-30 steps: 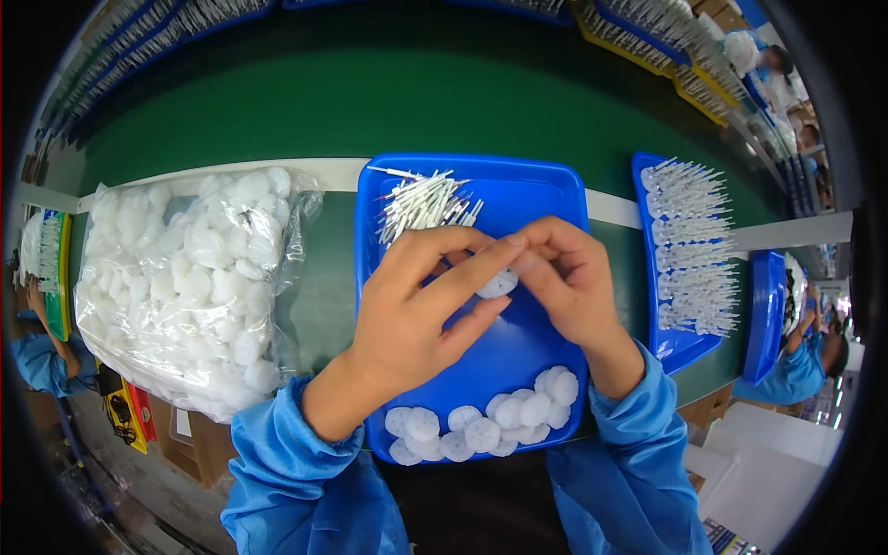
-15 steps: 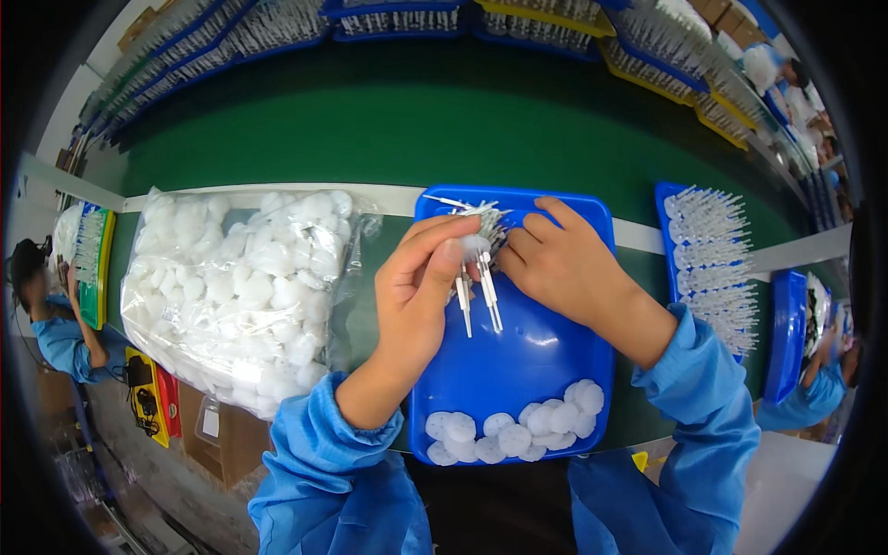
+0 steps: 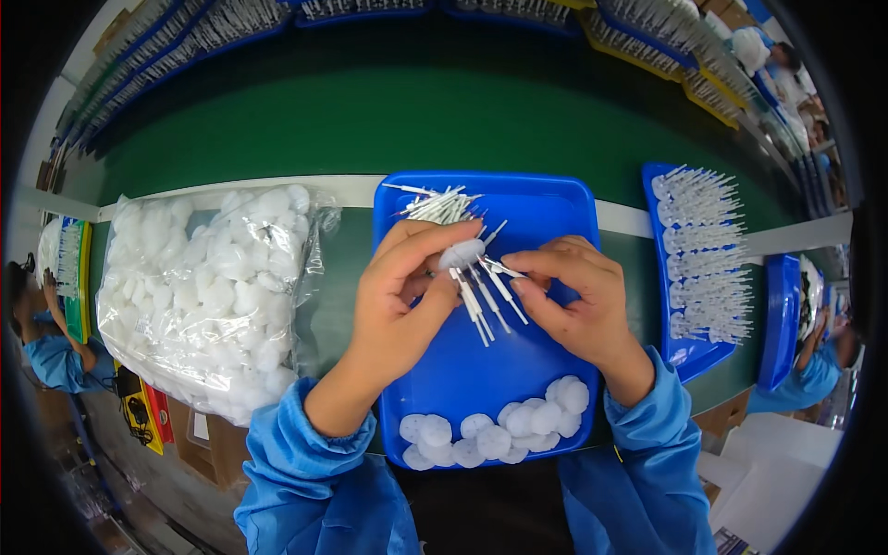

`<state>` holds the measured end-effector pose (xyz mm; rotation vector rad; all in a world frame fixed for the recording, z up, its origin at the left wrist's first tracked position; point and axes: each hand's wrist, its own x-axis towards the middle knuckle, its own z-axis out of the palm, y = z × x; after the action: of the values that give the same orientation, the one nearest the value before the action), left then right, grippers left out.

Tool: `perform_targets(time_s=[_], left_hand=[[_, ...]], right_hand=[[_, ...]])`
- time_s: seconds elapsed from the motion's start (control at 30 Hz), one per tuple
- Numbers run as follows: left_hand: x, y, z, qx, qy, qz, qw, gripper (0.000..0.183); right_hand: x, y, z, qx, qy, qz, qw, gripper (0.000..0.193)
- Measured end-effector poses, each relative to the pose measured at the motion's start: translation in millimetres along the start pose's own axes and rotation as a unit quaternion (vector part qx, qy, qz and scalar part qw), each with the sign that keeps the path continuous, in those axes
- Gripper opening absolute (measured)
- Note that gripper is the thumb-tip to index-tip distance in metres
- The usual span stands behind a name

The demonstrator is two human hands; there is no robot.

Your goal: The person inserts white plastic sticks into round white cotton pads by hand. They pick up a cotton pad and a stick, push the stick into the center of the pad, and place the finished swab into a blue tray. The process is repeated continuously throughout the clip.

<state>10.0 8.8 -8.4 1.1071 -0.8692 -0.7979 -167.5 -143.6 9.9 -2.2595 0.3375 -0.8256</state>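
Note:
My left hand (image 3: 393,291) grips a white round disc (image 3: 462,253) between thumb and fingers. Several thin white rods (image 3: 481,301) stick out of the disc, slanting down toward me. At the disc's right edge, my right hand (image 3: 587,301) pinches a thin white rod (image 3: 502,268) between thumb and forefinger. Both hands are above a blue tray (image 3: 490,365). A pile of loose rods (image 3: 435,203) lies at the tray's far left, partly behind my left hand. Several loose white discs (image 3: 495,438) overlap along its near edge.
To the left, a clear plastic bag (image 3: 203,291) bulges with white discs. On the right, a second blue tray (image 3: 684,356) carries rows of discs with rods. More loaded trays (image 3: 638,46) line the far side of the green table (image 3: 305,129). People in blue sleeves sit at both sides.
My right hand has turned and come to the disc with a rod in its pinch. My left hand has kept the disc, which now carries more visible rods. The whole view has shifted slightly.

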Motion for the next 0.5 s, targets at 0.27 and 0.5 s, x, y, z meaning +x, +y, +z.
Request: perform_targets(time_s=[0.27,0.5], left_hand=[[-3,-2,3,0.096,0.058,0.031,0.993,0.035],[-3,4,2,0.198,0.019,0.067,0.978,0.035]], right_hand=[[-7,6,1,0.013,0.004,0.004,1.000,0.028],[-13,-2,12,0.049,0.017,0.076,0.996,0.024]])
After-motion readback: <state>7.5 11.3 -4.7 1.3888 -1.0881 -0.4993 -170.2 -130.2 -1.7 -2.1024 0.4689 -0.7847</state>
